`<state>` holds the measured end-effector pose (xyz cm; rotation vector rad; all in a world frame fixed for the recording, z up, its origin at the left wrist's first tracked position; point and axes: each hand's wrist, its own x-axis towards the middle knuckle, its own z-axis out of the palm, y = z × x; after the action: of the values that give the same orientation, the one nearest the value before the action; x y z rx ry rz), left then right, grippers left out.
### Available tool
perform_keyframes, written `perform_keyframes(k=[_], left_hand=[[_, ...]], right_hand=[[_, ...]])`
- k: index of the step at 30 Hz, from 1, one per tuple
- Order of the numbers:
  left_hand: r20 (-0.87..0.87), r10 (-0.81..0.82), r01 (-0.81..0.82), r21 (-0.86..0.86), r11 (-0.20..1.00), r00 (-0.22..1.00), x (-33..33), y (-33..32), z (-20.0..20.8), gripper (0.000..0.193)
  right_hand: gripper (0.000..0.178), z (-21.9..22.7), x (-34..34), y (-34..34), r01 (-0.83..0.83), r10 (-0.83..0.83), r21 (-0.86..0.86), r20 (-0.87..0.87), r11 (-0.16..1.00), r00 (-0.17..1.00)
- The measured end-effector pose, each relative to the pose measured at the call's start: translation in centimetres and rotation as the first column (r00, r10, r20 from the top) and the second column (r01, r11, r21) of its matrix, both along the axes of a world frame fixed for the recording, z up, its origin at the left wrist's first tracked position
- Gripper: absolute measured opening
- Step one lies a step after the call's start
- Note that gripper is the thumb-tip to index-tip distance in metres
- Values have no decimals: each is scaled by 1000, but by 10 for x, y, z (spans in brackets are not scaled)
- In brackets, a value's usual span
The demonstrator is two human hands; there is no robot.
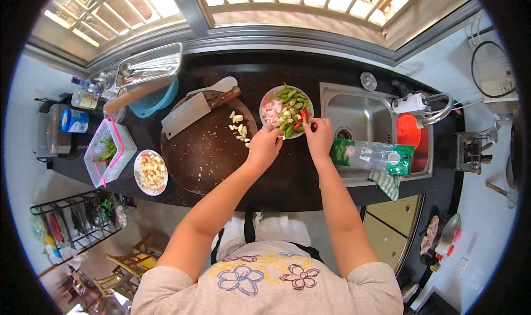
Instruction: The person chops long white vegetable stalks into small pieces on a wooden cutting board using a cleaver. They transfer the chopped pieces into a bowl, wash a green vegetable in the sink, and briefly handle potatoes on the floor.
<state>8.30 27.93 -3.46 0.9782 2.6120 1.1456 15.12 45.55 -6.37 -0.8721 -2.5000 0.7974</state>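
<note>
A round plate [262, 101] holds pale pink meat pieces [271, 113], cut green peppers [293, 102] and a few red pepper pieces [303, 116]. At its near left rim, my left hand [265, 148] has its fingers closed, with a small pale bit at the fingertips. My right hand [319, 139] reaches the near right rim beside the red pieces, thumb and fingers pinched together. What either hand grips is too small to make out. Left of the plate, a round dark chopping board [193, 154] carries chopped garlic [239, 129] and a cleaver [189, 115] with a wooden handle.
Garlic cloves fill a small plate [150, 191] beside a pink-rimmed basket [128, 149] with greens. Behind these stand a blue basin [152, 105] and a utensil tray [174, 52]. A plastic bag [368, 156] and a striped cloth [385, 184] lie across the sink's [326, 94] near edge; a red bowl [407, 128] sits inside.
</note>
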Motion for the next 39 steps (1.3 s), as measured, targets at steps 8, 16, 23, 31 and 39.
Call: perform_keyframes(k=[8,16,23,31,39], left_hand=[[-5,107,-106,-100,989,994,-3,52,-3,10],[-11,164,-165,-54,985,986,-6,65,3,11],[497,56,-191,224,956,866,-2,66,3,31],[853,36,-465,248,850,521,8,56,-1,25],[853,155,-566,184,803,498,4,31,-8,21]], right_hand=[[25,-15,-11,15,-2,18,-136,118,991,993],[20,-11,-4,31,-24,20,-262,-18,965,1000],[20,28,11,31,-237,169,-549,-172,802,970],[19,27,14,22,-409,347,-499,-216,764,913],[23,5,-34,51,-454,444,-226,-93,862,891]])
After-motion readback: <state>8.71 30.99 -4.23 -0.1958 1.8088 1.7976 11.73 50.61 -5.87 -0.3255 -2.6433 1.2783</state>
